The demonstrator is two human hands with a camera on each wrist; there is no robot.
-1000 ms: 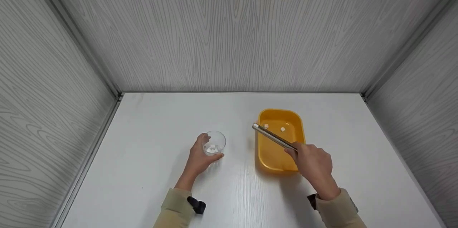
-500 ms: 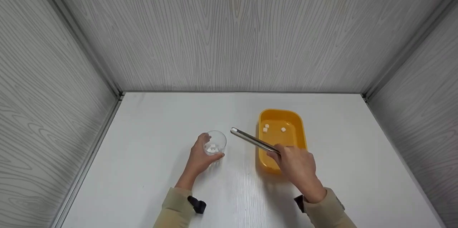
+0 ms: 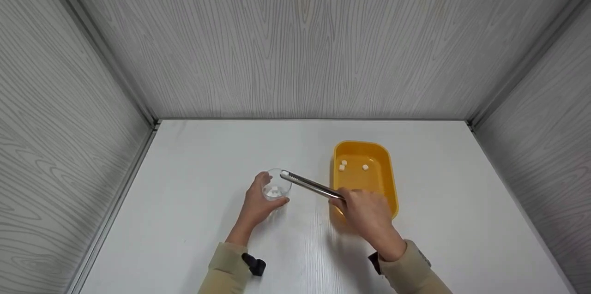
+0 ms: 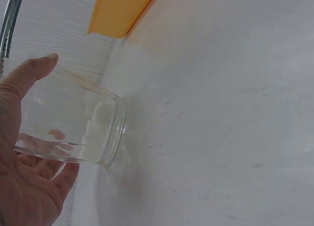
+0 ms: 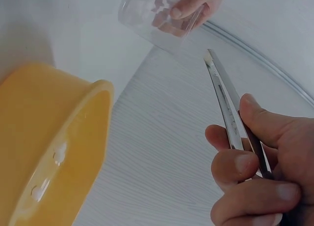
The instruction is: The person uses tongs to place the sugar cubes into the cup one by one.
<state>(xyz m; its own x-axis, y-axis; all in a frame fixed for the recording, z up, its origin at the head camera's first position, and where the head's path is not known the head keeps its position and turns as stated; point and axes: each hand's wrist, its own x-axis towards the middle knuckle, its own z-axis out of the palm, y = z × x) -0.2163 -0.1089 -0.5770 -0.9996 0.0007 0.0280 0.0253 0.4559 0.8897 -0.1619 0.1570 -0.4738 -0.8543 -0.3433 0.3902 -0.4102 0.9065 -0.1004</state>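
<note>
My left hand (image 3: 256,199) grips a clear glass (image 4: 64,113) that stands upright on the table, thumb on the near side and fingers round the far side. Several small white cubes (image 4: 98,130) lie at the glass's bottom. In my right hand (image 3: 365,213) are metal tongs (image 3: 314,186), squeezed between thumb and fingers. One white cube (image 5: 208,59) is pinched at the tongs' tips, which sit over the glass's rim in the head view. The right hand is above the near part of a yellow tray (image 3: 392,178).
Three white cubes (image 3: 365,167) lie in the far half of the tray, two of them close together on its left side. The white table (image 3: 208,155) is bounded by grey wood-grain panels (image 3: 295,45) at the back and both sides.
My right hand has carried the tongs and the cube leftward, from above the tray to the glass's rim. The left hand and the glass have stayed put.
</note>
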